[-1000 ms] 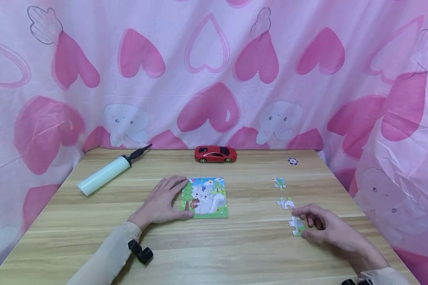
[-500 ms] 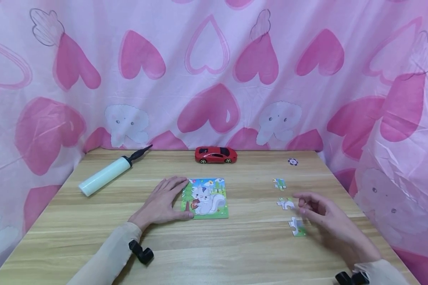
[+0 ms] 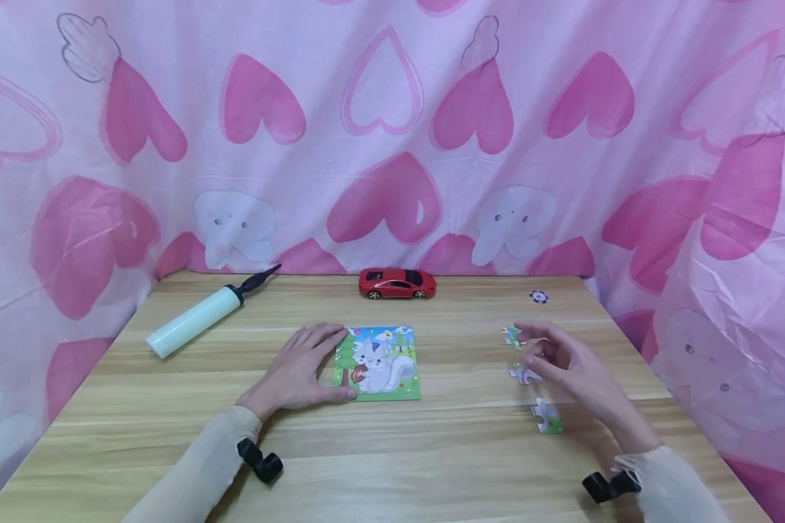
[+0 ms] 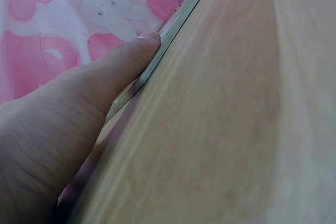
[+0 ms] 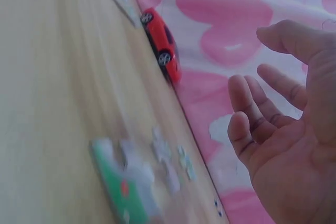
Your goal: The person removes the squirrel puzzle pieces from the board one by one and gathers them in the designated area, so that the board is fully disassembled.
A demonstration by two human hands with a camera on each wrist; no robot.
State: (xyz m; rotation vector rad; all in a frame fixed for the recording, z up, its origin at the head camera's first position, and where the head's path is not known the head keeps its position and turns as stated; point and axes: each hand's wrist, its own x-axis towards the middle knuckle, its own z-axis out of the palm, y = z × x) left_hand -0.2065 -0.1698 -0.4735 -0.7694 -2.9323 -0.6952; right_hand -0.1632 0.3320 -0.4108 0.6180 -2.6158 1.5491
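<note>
- Puzzle pieces lie in a loose column on the table's [image 3: 432,465] right side: a far piece [image 3: 512,335], a middle piece [image 3: 522,375] and a near piece [image 3: 547,418], each apart from the others.
- Right hand [image 3: 565,363] hangs over the far and middle pieces, fingers relaxed and spread, holding nothing; the right wrist view shows the bare palm above the blurred pieces.
- Left hand [image 3: 301,367] lies flat on the table, fingers straight, thumb along the near left corner of the puzzle board [image 3: 379,363]; the left wrist view shows the thumb pressed on the board's thin edge.
- To do this well, I judge the right hand should settle on one piece and pinch it by its edges with thumb and forefinger, since the pieces are thin and lie flat on the wood.
- Lifting straight up would avoid nudging the neighbouring pieces out of place.
- Left hand's flat press looks sound for keeping the board from sliding.
- Between the pieces and the board is bare wood, so nothing blocks the way across.
- Further out: a red car [image 3: 397,283] at the far edge behind the board, a white pump [image 3: 196,319] far left, and a small dark chip [image 3: 539,296] beyond the far piece, all well apart from the hands.
- Pink heart curtain [image 3: 392,131] closes in the table on three sides.
</note>
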